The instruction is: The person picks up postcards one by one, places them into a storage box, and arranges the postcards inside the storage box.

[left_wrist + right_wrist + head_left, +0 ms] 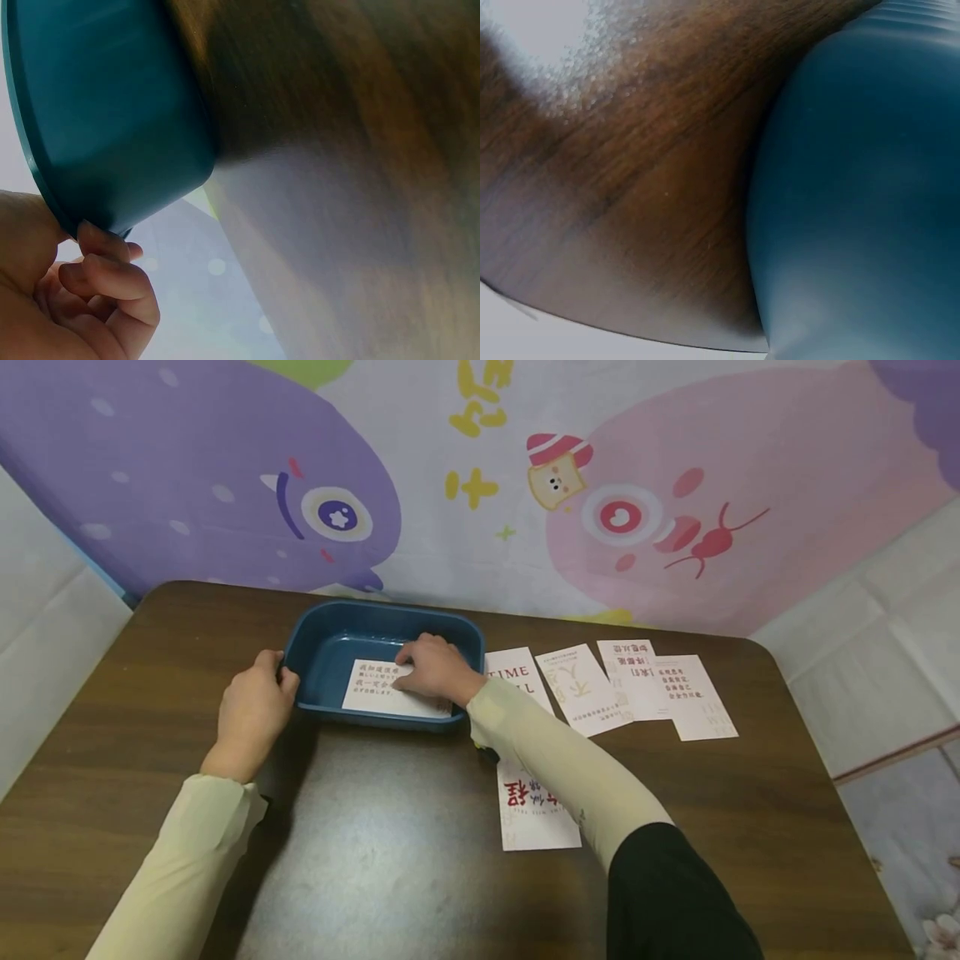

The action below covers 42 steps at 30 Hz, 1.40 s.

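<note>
- 2 hands showed in the head view, working around a blue tray (386, 720) on a brown table (360, 860); the left hand (257, 710) was at the tray's left end, its fingers curled and pinching the rim.
- In that same view the right hand (437, 668) reached inside the tray over a white card (367, 689), its thumb and forefinger parted with a gap between the tips; whether the fingers pinched the card or only rested on it, I could not tell.
- The card lay within the tray, by its near wall; its long axis ran left to right, roughly along the tray's own long axis, and its print read upright from the person's side.
- 5 other cards lay right of the tray or nearer the person: a TIME card (517, 658), a gold-lettered card (583, 689), a middle card (633, 681), a far-right card (697, 697) and a red-lettered card (536, 831).
- The step in hand seemed to be settling the card in the tray while the other hand steadied it; the next move probably called for loosening the right fingers and lifting them clear without dragging the card.
- The left wrist view showed the left fingers bent against the tray's rim, near a corner.
- The right wrist view showed the tray's outer wall and the tabletop; no fingers were visible, so it left the right grip unsettled.
</note>
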Motion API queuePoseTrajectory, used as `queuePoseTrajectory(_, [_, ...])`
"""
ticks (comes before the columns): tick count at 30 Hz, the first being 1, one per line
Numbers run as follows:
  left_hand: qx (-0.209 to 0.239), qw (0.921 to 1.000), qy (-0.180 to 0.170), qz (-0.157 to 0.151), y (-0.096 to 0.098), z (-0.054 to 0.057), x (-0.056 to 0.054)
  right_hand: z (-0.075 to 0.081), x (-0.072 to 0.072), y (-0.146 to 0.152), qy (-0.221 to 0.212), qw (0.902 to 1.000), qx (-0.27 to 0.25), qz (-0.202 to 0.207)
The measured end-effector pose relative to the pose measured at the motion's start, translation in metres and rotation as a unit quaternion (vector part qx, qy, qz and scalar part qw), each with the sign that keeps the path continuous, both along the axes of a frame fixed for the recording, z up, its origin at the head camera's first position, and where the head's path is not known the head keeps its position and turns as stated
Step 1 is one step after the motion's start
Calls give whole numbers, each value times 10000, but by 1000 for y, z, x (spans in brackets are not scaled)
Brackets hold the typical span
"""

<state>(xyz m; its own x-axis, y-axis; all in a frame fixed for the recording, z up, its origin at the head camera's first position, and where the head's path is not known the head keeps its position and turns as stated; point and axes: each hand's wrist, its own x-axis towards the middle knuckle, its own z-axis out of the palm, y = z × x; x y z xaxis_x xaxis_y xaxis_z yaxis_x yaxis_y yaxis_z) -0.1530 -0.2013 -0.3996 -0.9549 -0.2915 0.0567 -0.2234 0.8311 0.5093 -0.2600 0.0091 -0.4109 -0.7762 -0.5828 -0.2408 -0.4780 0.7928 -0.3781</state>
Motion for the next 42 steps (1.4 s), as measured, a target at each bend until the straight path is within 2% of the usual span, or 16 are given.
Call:
queuePoseTrajectory(9, [24,10000,-23,-9,2,2,1,8,0,5,-128,9978,-577,-305])
queuePoseTrajectory(20, [-8,10000,8,-2,0,-1,1,19,5,11,7,9979,-553,-323])
queuePoseTrajectory(42, [-6,9999,-133,-57,1,2,0,28,12,26,213,9973,-627,-313])
